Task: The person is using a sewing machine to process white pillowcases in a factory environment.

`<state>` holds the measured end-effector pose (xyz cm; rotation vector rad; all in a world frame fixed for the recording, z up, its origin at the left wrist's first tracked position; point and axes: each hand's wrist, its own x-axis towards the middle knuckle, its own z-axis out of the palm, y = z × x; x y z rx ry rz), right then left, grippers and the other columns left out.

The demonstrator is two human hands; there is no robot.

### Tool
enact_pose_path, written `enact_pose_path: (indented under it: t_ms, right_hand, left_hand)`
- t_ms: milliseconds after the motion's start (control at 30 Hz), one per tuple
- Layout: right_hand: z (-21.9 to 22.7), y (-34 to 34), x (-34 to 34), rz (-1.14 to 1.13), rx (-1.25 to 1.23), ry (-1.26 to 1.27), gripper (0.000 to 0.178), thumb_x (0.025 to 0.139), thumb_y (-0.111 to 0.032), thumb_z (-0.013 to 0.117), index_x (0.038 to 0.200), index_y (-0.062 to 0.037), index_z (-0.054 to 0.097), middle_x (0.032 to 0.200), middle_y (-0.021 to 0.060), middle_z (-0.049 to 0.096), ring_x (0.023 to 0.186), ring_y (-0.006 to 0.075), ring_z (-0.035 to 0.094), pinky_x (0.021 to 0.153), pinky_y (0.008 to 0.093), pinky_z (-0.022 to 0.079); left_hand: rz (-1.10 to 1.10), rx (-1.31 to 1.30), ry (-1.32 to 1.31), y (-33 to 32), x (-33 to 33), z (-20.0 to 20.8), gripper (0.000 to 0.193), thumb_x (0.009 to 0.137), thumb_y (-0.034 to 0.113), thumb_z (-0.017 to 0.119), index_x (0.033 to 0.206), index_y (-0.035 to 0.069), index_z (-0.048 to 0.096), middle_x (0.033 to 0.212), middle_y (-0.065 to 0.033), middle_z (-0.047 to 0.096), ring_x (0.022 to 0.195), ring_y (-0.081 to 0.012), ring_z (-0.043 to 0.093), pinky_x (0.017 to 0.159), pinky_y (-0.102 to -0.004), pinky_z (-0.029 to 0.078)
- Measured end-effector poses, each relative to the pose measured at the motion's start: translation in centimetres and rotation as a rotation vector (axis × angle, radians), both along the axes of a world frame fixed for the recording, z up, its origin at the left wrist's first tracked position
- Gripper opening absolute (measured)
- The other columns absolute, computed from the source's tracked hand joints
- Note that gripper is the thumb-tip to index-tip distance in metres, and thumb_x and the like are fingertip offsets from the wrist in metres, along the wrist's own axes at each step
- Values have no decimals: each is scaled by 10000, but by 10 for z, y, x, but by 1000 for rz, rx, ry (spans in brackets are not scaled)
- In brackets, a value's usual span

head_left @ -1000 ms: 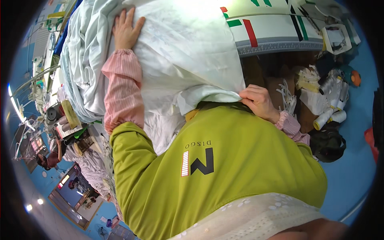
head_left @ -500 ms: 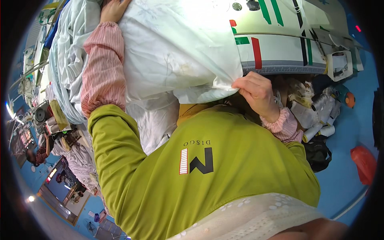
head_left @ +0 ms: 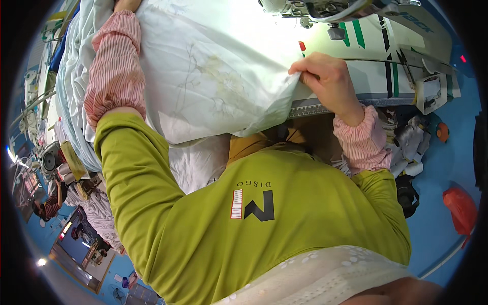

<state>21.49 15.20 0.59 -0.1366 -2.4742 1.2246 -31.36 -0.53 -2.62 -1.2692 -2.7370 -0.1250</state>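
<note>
A pale white fabric (head_left: 203, 96) with a faint printed flower pattern is spread over the sewing table and hangs past its front edge. My right hand (head_left: 328, 79) pinches a corner of this fabric between thumb and fingers, raised slightly above the table. At the top edge of the view my left hand (head_left: 127, 5) rests by the fabric's far left part; only its back shows and its fingers are cut off. Above the fabric's right side, at the top, is the sewing machine head (head_left: 335, 10).
A ruler strip (head_left: 376, 100) runs along the table's front edge, near coloured tape strips. A small white box (head_left: 432, 94) hangs at the right corner. Bunched cloth (head_left: 84, 66) lies left of my arm. On the blue floor sits a red bag (head_left: 460, 208).
My right hand has lifted and moved away from me onto the table, carrying the fabric corner. My left arm has shifted slightly left and farther off. More of the machine shows.
</note>
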Motion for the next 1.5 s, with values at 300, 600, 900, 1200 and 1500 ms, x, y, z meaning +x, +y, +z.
enact_pose_path:
  t_ms: [300,600,900,1200,1500]
  right_hand:
    - [-17,25,-39,-42,65,-87,151,870,-1,675,1003,-69,695,918,62,670,831,225,640,742,312,506]
    - [6,-27,-4,156,279,-143,498,790,46,552,1270,-78,596,1004,157,673,882,313,675,770,399,537]
    - [-110,-125,160,161,213,-528,366,819,-107,668,1180,-45,664,1030,124,686,929,316,668,799,408,537]
    - [-128,-158,79,192,-1091,-448,560,838,-153,782,1339,-18,575,1247,78,662,1175,196,591,1057,336,425]
    - [-8,-199,215,311,-803,-250,241,833,-112,749,1029,21,700,947,111,713,896,156,646,797,325,516]
  left_hand:
    - [44,23,-8,27,-77,-10,781,961,636,396,1532,103,366,1606,-192,285,1490,-365,228,1231,-399,145]
    - [316,-195,-42,43,-8,36,539,1022,439,362,1420,108,508,1456,-229,481,1368,-352,454,1112,-488,385]
    - [-425,217,-157,-101,246,46,624,936,424,642,1424,67,485,1402,-260,516,1297,-430,489,1091,-460,391]
    - [-242,181,132,-157,368,-9,572,960,504,568,1406,148,535,1504,-142,458,1389,-404,404,1140,-496,331]
    - [-496,222,13,-140,393,71,314,875,227,694,1151,80,669,1275,-95,633,1169,-311,583,956,-434,481]
